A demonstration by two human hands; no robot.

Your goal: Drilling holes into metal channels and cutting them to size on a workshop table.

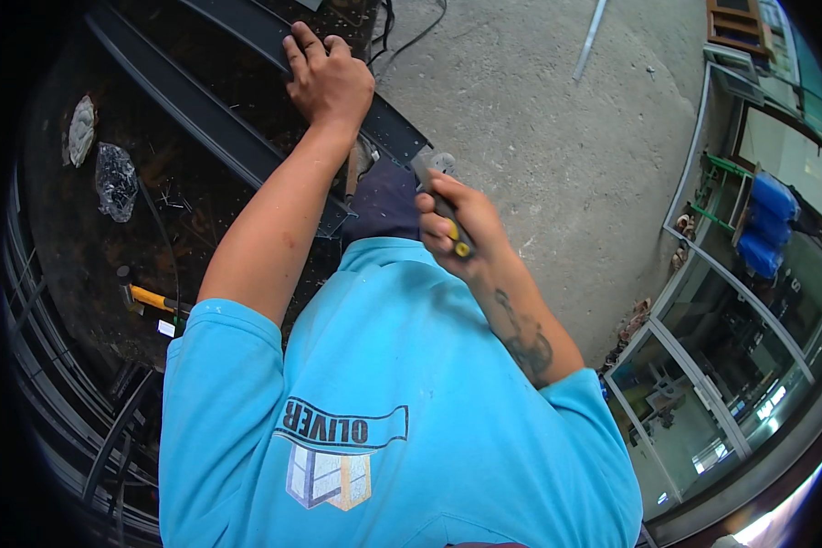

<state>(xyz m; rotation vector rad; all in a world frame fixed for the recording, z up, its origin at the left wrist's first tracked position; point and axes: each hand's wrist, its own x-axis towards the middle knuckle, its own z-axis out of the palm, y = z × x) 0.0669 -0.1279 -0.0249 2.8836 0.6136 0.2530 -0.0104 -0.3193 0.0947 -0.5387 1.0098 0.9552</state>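
A long dark grey metal profile [397, 126] runs from the upper left toward my body, its near end close to my lap. My left hand [327, 80] rests on it with the fingers spread. In my right hand [466, 215] is a hand tool [446, 217] with a dark and yellow handle and a flat grey blade, gripped in closed fingers. The blade is at the profile's near end; whether it touches cannot be made out. A second dark profile [201, 119] lies alongside to the left, its near end beside my leg.
On the dark work surface at left lie a hammer [146, 297] with a yellow handle, a clear plastic bag [116, 183], a pale crumpled bundle [80, 131] and several loose screws [169, 196]. Concrete floor [539, 137] stretches right, toward glass-paned frames [703, 365] and a blue wrapped object [765, 224].
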